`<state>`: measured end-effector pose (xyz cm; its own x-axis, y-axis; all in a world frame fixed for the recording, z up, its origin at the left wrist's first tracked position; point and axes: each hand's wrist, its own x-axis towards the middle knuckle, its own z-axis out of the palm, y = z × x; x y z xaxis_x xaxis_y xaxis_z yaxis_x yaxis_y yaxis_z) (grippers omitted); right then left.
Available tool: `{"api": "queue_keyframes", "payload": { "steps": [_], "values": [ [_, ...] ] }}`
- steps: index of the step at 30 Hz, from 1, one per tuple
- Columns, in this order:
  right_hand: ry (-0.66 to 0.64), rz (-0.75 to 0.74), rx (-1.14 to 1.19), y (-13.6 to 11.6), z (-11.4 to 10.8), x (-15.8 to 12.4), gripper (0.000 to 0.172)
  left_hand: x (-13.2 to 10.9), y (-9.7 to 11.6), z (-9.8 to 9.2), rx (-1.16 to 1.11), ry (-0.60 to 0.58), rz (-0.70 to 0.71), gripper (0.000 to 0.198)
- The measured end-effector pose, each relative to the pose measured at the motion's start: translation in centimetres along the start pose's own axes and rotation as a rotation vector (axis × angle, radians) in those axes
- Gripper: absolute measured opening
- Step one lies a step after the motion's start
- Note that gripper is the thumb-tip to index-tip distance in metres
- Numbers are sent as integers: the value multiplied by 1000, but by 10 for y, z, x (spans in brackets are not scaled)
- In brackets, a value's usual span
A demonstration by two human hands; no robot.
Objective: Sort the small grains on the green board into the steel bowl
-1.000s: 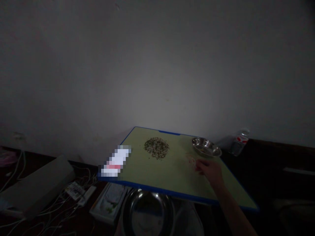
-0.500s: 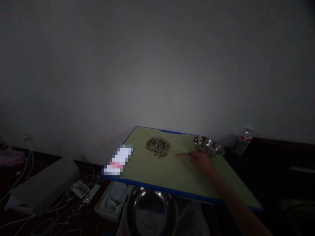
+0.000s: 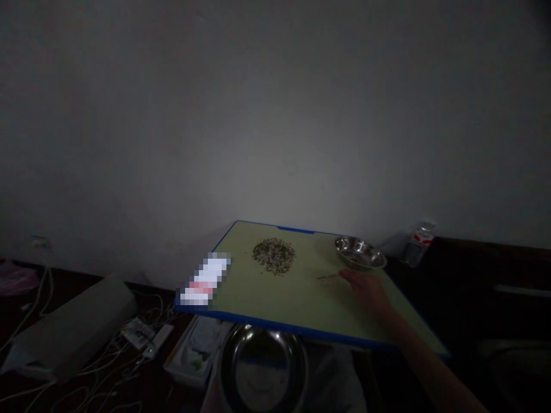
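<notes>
My right hand [image 3: 361,285] reaches in from the lower right over the pale green board [image 3: 275,301] with a blue rim. Its fingers are closed on a thin tweezer-like tool [image 3: 328,277], whose tip points left; dim light hides its exact kind. Left of the tip, small dark and light grains lie in a loose round heap [image 3: 274,256]. A shallow steel bowl [image 3: 365,262] sits just beyond my right hand, at the board's far right edge, with a small bit of something in it. My left hand is out of view.
A blurred white phone-like screen [image 3: 205,281] lies on the board's left side. Below the near edge is a larger steel bowl [image 3: 299,367], beside a white box [image 3: 181,367]. A plastic bottle [image 3: 418,246] stands right. Cables and a power strip [image 3: 159,341] litter the left.
My right hand and the thin tool have drawn back to the right, farther from the grains. The whole view has shifted slightly.
</notes>
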<state>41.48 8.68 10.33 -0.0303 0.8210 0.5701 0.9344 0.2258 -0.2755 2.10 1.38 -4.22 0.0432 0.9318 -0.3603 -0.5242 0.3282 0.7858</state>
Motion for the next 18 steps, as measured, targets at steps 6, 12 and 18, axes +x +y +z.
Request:
{"api": "queue_keyframes", "payload": {
  "steps": [6, 12, 18],
  "values": [
    [13, 115, 12, -55, -7, -6, 30, -12, 1, 11, -63, -34, -37, 91],
    [-199, 269, 88, -103, 6, -2, 33, -22, 3, 14, -22, -45, 40, 93],
    [-228, 426, 81, -77, -1, 6, 34, -20, -4, 6, 69, -10, 164, 87]
  ]
}}
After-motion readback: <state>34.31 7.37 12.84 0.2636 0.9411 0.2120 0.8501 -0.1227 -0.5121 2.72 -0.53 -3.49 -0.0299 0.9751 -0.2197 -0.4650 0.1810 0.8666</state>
